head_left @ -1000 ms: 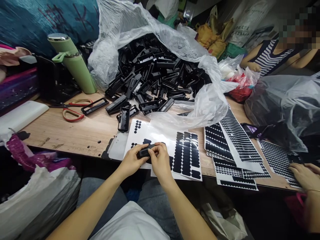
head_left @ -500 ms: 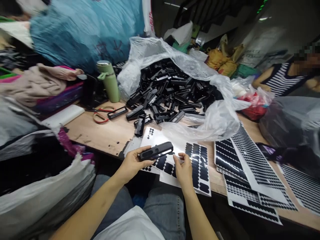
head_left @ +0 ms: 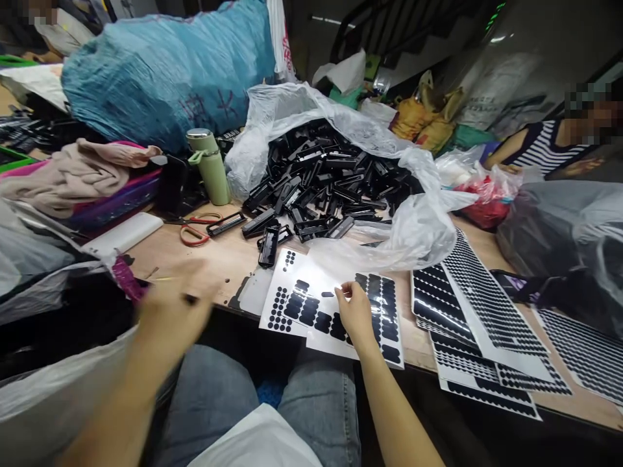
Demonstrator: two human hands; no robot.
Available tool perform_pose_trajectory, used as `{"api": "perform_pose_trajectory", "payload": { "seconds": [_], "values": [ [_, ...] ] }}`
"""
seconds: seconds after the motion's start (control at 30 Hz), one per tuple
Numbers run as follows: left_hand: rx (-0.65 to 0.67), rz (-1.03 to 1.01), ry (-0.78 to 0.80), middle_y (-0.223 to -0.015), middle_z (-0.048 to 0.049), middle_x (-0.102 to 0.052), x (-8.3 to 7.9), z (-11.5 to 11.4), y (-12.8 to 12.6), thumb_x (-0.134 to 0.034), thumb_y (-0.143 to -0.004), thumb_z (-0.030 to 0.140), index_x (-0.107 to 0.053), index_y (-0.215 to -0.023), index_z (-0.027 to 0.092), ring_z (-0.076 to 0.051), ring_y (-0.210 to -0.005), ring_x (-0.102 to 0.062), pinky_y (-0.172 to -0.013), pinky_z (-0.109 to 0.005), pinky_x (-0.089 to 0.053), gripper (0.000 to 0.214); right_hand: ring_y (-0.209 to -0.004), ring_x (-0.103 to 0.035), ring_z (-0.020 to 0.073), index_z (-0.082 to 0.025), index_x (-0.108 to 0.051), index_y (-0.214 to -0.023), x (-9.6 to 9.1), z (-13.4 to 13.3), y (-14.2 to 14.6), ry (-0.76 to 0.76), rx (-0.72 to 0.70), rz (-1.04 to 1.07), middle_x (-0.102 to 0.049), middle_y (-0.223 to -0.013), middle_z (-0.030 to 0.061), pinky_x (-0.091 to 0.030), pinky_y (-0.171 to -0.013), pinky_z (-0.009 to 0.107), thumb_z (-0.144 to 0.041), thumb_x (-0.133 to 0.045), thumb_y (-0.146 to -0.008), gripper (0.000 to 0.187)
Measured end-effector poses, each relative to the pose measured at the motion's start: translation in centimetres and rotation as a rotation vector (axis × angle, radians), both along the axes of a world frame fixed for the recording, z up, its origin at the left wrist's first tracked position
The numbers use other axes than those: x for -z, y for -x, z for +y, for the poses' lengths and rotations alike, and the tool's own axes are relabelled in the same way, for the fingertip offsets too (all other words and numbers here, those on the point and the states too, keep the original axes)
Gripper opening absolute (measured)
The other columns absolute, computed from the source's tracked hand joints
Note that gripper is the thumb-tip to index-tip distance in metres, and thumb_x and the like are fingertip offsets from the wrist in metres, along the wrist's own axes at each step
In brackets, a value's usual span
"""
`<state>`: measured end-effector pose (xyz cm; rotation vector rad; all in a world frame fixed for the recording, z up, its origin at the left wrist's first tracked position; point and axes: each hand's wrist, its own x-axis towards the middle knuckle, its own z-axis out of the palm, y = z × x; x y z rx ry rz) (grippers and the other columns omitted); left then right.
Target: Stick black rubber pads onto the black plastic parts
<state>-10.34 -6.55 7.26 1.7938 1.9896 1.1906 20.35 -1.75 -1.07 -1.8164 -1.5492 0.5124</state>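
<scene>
My left hand (head_left: 178,305) is smeared by motion over the table's left front edge, above an open bag (head_left: 73,383). Its fingers are too blurred to read, and no black casing shows in it. My right hand (head_left: 356,311) is over the sticker sheets, thumb and forefinger pinched together. A small black sticker (head_left: 328,294) is at those fingertips. Beneath lies a white sheet (head_left: 318,337) of black rounded stickers, overlapping another sheet (head_left: 270,318) with black dots. Past them, several black plastic casings (head_left: 268,246) lie loose before a large heap (head_left: 335,168).
A clear plastic bag (head_left: 423,227) surrounds the heap. Red-handled scissors (head_left: 195,235), a green flask (head_left: 213,172) and a white box (head_left: 126,232) stand left. More sticker sheets (head_left: 491,311) are stacked right. Beyond sits a person in a striped top (head_left: 548,146).
My left hand has swung left and down from the sheets, and the black casing it held is no longer visible. My right hand stays pinched over the sheets. The view has shifted slightly.
</scene>
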Motion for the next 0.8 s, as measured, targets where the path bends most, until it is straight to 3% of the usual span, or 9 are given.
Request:
{"api": "perform_pose_trajectory", "payload": {
  "seconds": [0.07, 0.17, 0.3, 0.4, 0.5, 0.57, 0.7, 0.8],
  "values": [
    [0.170, 0.109, 0.092, -0.108, -0.0112, -0.059, 2.1, 3.4, -4.3, -0.054, -0.079, 0.038, -0.058, -0.108, 0.017, -0.029, -0.102, -0.054, -0.090, -0.042, -0.042, 0.037, -0.081, -0.054, 0.0252, -0.017, -0.056, -0.085, 0.0, 0.5, 0.0, 0.041, 0.030, -0.061, -0.059, -0.086, 0.0118, -0.040, -0.072, 0.036, -0.039, -0.047, -0.079, 0.024],
    [0.106, 0.184, 0.102, -0.106, -0.0186, -0.057, 4.8, 8.1, -8.1, -0.046, -0.083, 0.036, -0.056, -0.111, 0.009, -0.032, -0.100, -0.053, -0.086, -0.044, -0.042, 0.040, -0.080, -0.056, 0.0284, -0.017, -0.058, -0.079, 0.3, 1.1, 0.8, 0.098, 0.085, -0.167, -0.059, -0.086, 0.0155, -0.039, -0.070, 0.037, -0.038, -0.059, -0.072, 0.023],
    [-0.018, 0.272, 0.125, -0.099, -0.0254, -0.056, 6.5, 12.4, -8.9, -0.047, -0.081, 0.039, -0.061, -0.097, 0.004, -0.039, -0.102, -0.047, -0.083, -0.051, -0.039, 0.041, -0.077, -0.056, 0.0282, -0.019, -0.057, -0.071, 0.4, 1.5, 2.0, 0.153, 0.101, -0.161, -0.059, -0.082, 0.0142, -0.039, -0.067, 0.037, -0.030, -0.062, -0.069, 0.012],
    [-0.029, 0.282, 0.142, -0.098, -0.0264, -0.058, 6.9, 13.9, -8.2, -0.049, -0.078, 0.032, -0.064, -0.081, 0.007, -0.042, -0.105, -0.045, -0.085, -0.055, -0.037, 0.029, -0.075, -0.056, 0.0264, -0.020, -0.055, -0.068, 0.3, 1.5, 2.3, 0.171, 0.089, -0.086, -0.059, -0.080, 0.0120, -0.039, -0.067, 0.036, -0.026, -0.058, -0.070, 0.008],
    [-0.037, 0.061, 0.066, -0.102, -0.0195, -0.061, 6.5, 13.4, -6.8, -0.049, -0.077, 0.027, -0.063, -0.078, 0.011, -0.035, -0.107, -0.049, -0.091, -0.051, -0.038, 0.021, -0.073, -0.054, 0.0229, -0.020, -0.053, -0.066, 0.1, 1.2, 2.2, 0.146, 0.059, 0.023, -0.057, -0.077, 0.0081, -0.039, -0.070, 0.035, -0.024, -0.053, -0.073, 0.008],
    [-0.010, -0.288, 0.128, -0.093, -0.0132, -0.065, 5.8, 12.0, -5.8, -0.052, -0.076, 0.031, -0.062, -0.077, 0.013, -0.030, -0.097, -0.058, -0.086, -0.045, -0.045, 0.020, -0.072, -0.053, 0.0204, -0.020, -0.053, -0.067, -0.3, 0.8, 2.1, 0.141, 0.055, 0.143, -0.057, -0.076, 0.0057, -0.039, -0.071, 0.034, -0.028, -0.052, -0.075, 0.011],
    [0.181, -1.000, 0.618, -0.077, -0.0113, -0.068, 3.9, 8.3, -5.1, -0.058, -0.074, 0.030, -0.061, -0.081, 0.010, -0.026, -0.078, -0.067, -0.065, -0.035, -0.055, 0.021, -0.074, -0.053, 0.0172, -0.019, -0.056, -0.075, -2.6, -0.1, 2.3, 0.188, 0.008, 0.545, -0.058, -0.076, 0.0022, -0.040, -0.071, 0.031, -0.040, -0.057, -0.074, 0.021],
    [0.218, -1.114, 0.891, -0.079, -0.0144, -0.069, 3.1, 6.8, -6.0, -0.058, -0.074, 0.025, -0.062, -0.082, 0.008, -0.026, -0.070, -0.069, -0.050, -0.027, -0.055, 0.019, -0.087, -0.054, 0.0176, -0.018, -0.058, -0.077, -5.1, -0.6, 3.1, 0.239, -0.103, 0.711, -0.060, -0.096, 0.0048, -0.039, -0.078, 0.030, -0.040, -0.059, -0.074, 0.022]
  ]
}}
